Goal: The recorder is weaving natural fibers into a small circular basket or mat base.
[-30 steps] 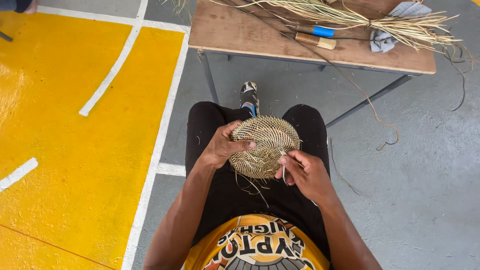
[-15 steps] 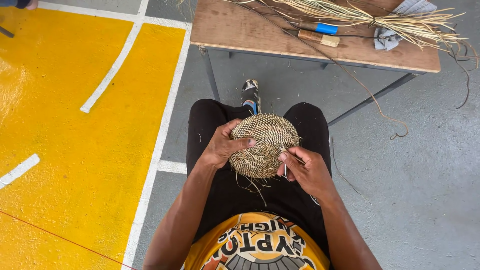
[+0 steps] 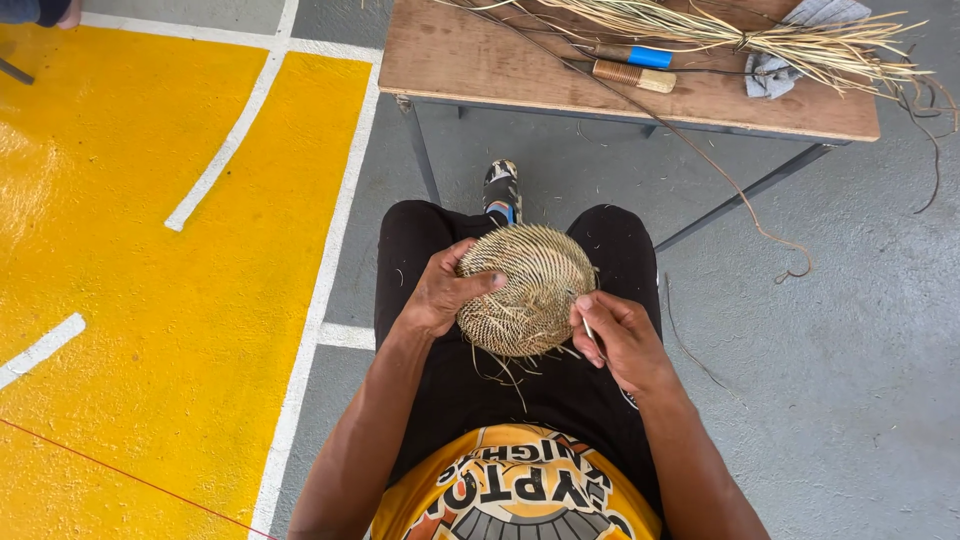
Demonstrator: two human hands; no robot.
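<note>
A round coiled straw basket (image 3: pixel 525 290) rests over my lap, dome side up, with loose fibre ends hanging from its lower edge. My left hand (image 3: pixel 445 290) grips its left rim, thumb lying across the weave. My right hand (image 3: pixel 620 335) pinches a thin pale needle-like tool (image 3: pixel 589 328) against the basket's right edge. I sit in black trousers with a yellow printed shirt.
A wooden table (image 3: pixel 500 65) on metal legs stands ahead, carrying a bundle of dry straw (image 3: pixel 740 30), a blue-handled tool (image 3: pixel 625 55), a brown-handled tool (image 3: pixel 633 76) and a grey cloth (image 3: pixel 790 60). Yellow painted floor (image 3: pixel 120 300) with white lines lies left; grey concrete lies right.
The view has shifted slightly. My right hand has stayed at the basket's right edge, working the tool; the left hand keeps its grip.
</note>
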